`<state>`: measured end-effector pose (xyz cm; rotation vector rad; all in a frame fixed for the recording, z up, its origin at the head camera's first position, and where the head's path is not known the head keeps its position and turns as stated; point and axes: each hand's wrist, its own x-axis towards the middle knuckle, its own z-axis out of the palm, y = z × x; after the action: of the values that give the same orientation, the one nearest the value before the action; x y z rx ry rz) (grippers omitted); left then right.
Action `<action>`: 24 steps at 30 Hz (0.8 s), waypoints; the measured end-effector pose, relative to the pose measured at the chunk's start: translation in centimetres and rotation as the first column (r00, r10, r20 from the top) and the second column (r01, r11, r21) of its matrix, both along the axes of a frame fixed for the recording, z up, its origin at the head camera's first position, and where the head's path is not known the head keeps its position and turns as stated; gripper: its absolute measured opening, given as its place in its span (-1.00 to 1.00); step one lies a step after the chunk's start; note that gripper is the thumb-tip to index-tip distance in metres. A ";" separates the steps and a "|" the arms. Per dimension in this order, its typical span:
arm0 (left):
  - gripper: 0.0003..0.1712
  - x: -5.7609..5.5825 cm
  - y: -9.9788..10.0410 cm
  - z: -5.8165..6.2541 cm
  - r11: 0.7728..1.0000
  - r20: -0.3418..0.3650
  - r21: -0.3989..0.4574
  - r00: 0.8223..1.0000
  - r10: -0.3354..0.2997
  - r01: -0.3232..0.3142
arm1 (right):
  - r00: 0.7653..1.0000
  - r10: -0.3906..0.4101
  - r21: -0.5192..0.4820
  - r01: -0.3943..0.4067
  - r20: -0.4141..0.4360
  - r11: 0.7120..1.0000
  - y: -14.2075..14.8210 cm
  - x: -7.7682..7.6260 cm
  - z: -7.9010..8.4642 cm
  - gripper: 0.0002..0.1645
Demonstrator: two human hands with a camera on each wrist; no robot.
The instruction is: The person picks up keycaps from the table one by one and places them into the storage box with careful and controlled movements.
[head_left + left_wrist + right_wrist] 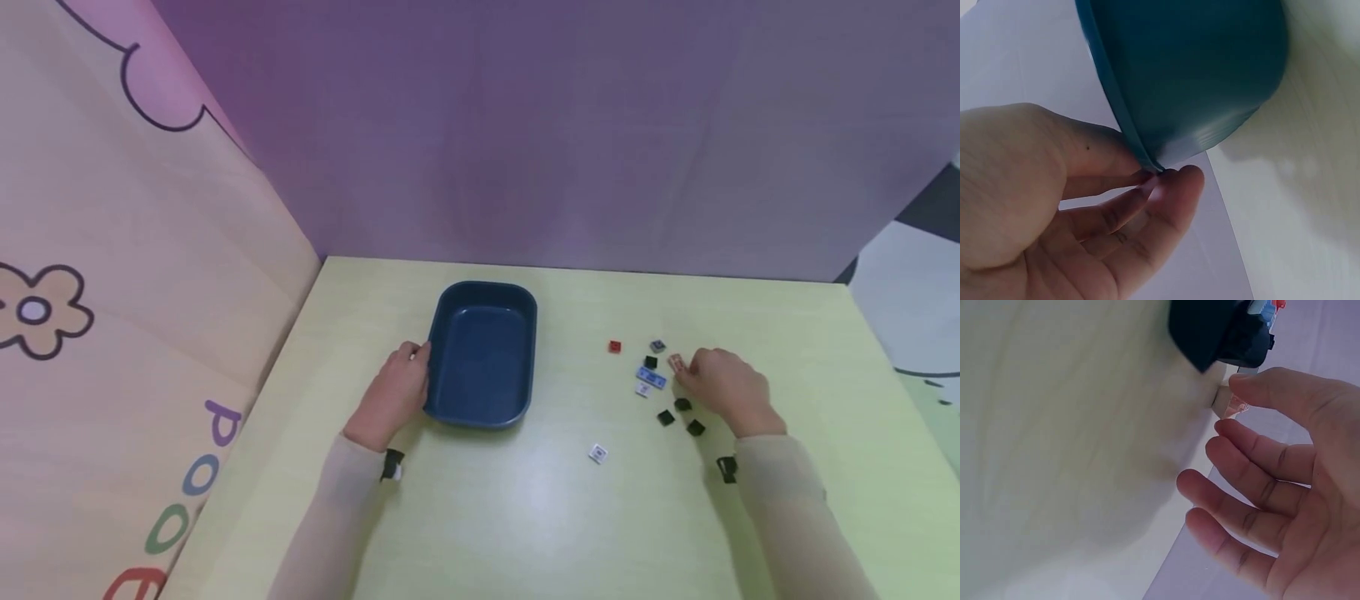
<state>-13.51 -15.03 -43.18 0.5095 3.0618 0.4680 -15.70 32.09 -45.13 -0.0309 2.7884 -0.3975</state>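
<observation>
A deep blue rectangular tray [483, 358] stands on the table left of centre. My left hand [393, 392] pinches its left rim between thumb and fingers, clearly seen at the tray wall [1197, 75] in the left wrist view. At the right, my right hand [726, 387] holds a small red-and-white block [677, 363] between thumb and index finger. The right wrist view shows that block [1232, 405] at the fingertips, the other fingers loosely bent. Close by lie a long blue block [651, 377], a white block [643, 390] and several black blocks [666, 417].
A red block [615, 347] and a grey-blue block [657, 345] lie farther back. Nearer the front is a lone white block [597, 453]. A purple backdrop [525, 133] rises behind the table's far edge, and a printed cloth [150, 275] hangs along the left side.
</observation>
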 end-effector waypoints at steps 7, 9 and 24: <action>-0.47 0.0 0.0 -0.1 1.000 -0.008 0.008 1.000 -0.010 0.010 | 1.000 -0.030 -0.001 0.030 0.001 1.000 0.1 -0.3 -0.1 -0.40; -0.47 -0.1 0.1 -0.1 1.000 -0.013 0.009 1.000 -0.014 0.014 | 0.999 -0.023 0.010 0.023 -0.035 1.000 -0.1 -0.4 0.2 -0.31; -0.46 -0.3 0.2 0.1 1.000 -0.010 0.007 1.000 -0.025 0.025 | 0.941 0.152 0.024 -0.152 -0.302 0.988 -8.4 -1.8 4.9 -0.58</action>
<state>-13.85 -14.81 -43.10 0.5510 3.0610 0.4766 -17.52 23.64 -40.26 -0.3329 3.0591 -0.3817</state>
